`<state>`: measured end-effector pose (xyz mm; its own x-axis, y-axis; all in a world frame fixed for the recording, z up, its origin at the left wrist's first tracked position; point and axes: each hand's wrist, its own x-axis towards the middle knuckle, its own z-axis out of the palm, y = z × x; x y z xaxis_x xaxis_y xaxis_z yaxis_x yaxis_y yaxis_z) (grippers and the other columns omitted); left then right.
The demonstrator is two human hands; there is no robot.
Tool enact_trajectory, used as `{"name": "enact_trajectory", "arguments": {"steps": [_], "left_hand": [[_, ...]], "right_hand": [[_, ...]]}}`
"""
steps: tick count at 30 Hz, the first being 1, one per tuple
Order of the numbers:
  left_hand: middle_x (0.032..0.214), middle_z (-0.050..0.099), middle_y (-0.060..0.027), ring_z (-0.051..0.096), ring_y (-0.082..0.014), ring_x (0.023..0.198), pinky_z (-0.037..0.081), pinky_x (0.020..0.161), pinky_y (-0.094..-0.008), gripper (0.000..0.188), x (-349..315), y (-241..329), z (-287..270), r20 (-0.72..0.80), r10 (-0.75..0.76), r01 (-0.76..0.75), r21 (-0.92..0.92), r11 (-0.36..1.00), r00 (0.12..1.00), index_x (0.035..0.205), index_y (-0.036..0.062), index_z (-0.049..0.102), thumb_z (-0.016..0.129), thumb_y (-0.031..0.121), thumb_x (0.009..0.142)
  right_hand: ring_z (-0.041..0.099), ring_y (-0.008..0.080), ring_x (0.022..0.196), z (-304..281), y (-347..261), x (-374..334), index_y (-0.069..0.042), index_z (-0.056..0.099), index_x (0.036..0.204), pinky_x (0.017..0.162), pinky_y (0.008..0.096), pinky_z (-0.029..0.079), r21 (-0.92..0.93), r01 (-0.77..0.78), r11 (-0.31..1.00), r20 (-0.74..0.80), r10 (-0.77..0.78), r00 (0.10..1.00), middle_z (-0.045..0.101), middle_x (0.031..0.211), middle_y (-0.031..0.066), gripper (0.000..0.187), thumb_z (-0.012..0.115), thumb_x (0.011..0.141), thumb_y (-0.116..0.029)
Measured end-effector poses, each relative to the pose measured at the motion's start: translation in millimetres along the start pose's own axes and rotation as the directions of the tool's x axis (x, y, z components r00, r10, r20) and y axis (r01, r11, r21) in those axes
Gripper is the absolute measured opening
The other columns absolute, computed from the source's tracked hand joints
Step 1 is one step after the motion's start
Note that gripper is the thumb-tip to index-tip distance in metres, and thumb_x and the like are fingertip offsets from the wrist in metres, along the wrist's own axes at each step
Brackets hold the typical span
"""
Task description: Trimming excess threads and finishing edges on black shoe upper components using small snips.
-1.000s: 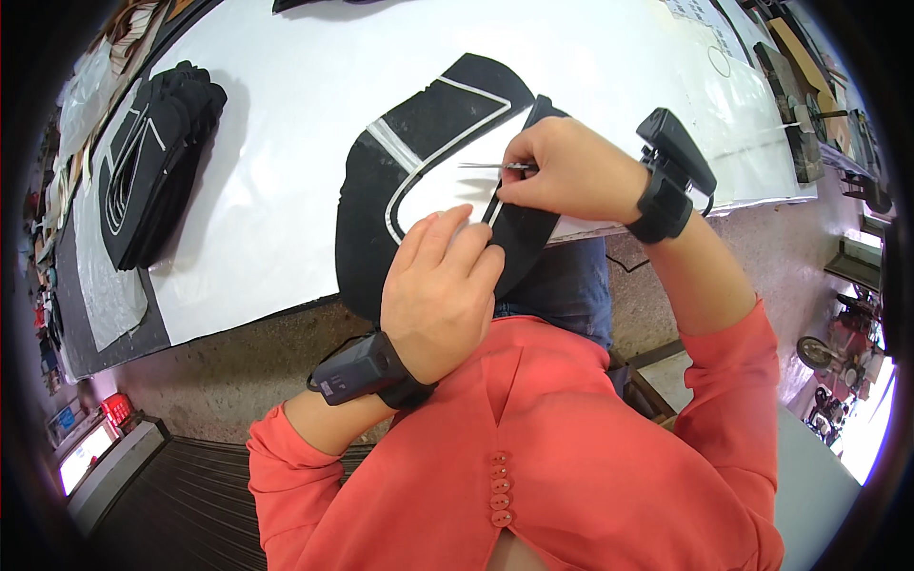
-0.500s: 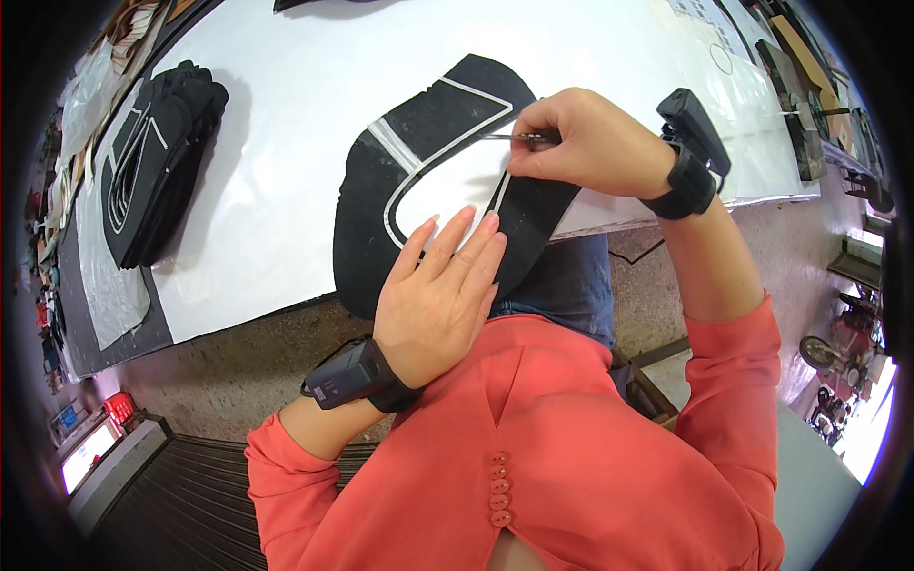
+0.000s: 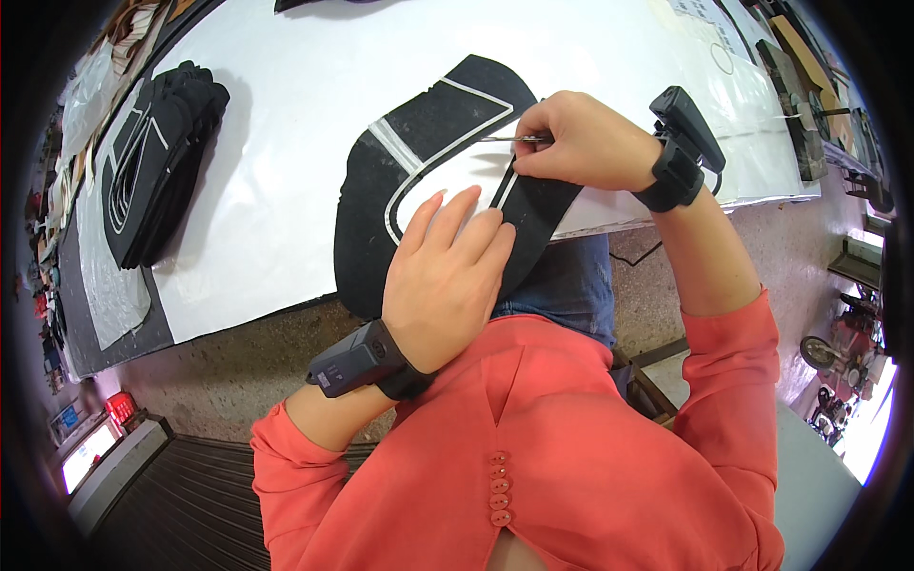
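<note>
A black U-shaped shoe upper piece (image 3: 358,224) lies on the white-covered table in front of me, with white strip (image 3: 389,205) along its inner edge. My left hand (image 3: 446,271) rests palm down across the near bend of the piece, fingers apart and slightly bent. Above the right arm of the piece, my right hand (image 3: 583,143) is closed around a thin pointed metal tool (image 3: 500,139), its tip toward the left over the white opening. The tool's other end is hidden in the fingers. Beneath the right fingertips, the strip follows the inner edge.
A stack of similar black pieces (image 3: 152,171) sits on the left of the table (image 3: 276,124). Clear plastic (image 3: 109,295) hangs at the left edge. A thin ring (image 3: 722,59) lies at the far right, near a dark metal block (image 3: 792,109).
My left hand has shifted slightly right, and its fingers have bent more. The right hand and tool have moved only a little to the right. The black piece stays nearly in place.
</note>
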<state>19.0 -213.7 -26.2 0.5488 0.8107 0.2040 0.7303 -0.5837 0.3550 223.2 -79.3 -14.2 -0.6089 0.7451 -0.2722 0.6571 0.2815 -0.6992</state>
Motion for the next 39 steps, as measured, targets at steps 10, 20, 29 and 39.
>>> {"name": "enact_trajectory", "arguments": {"steps": [10,20,29,39], "left_hand": [[0.129,0.063,-0.0094,0.054,-0.0332,0.127,0.042,0.107,-0.0507,0.017,16.0,2.1,5.3,-0.078,-0.006,0.006,0.008,1.000,0.997,0.100,0.0054,0.064,0.068,0.004,0.083],[0.120,0.064,-0.0104,0.057,-0.0333,0.121,0.043,0.103,-0.0495,0.018,33.3,0.6,12.5,-0.132,0.024,-0.023,0.009,1.000,0.991,0.101,0.0042,0.065,0.067,0.003,0.083],[0.122,0.065,-0.0103,0.058,-0.0338,0.118,0.044,0.102,-0.0483,0.018,44.7,-4.7,18.1,-0.173,0.032,-0.030,0.016,0.999,0.984,0.100,0.0036,0.063,0.066,0.003,0.082],[0.120,0.065,-0.0114,0.059,-0.0336,0.116,0.044,0.102,-0.0468,0.017,48.5,1.3,15.5,-0.171,0.009,-0.015,-0.036,0.999,0.985,0.098,0.0028,0.063,0.065,0.001,0.081]], "right_hand": [[0.052,0.0111,0.061,-14.7,7.4,-9.0,0.003,0.070,0.083,0.061,0.0279,0.045,0.003,-0.019,1.000,-0.056,0.019,0.998,0.059,0.065,0.0050,0.022,0.074,0.079,-0.018],[0.051,0.0101,0.062,-13.1,14.0,-1.0,0.004,0.070,0.084,0.061,0.0272,0.044,0.015,-0.025,1.000,-0.103,0.026,0.994,0.059,0.064,0.0043,0.023,0.073,0.080,-0.018],[0.059,0.0120,0.066,-34.7,12.6,-5.0,0.004,0.071,0.086,0.065,0.0279,0.048,0.004,-0.071,0.997,0.007,0.071,0.997,0.063,0.070,0.0072,0.021,0.072,0.080,-0.017],[0.059,0.0133,0.067,-39.1,14.5,1.1,0.004,0.070,0.088,0.066,0.0288,0.049,-0.065,0.054,0.996,-0.128,-0.062,0.990,0.067,0.073,0.0092,0.022,0.072,0.083,-0.017]]}}
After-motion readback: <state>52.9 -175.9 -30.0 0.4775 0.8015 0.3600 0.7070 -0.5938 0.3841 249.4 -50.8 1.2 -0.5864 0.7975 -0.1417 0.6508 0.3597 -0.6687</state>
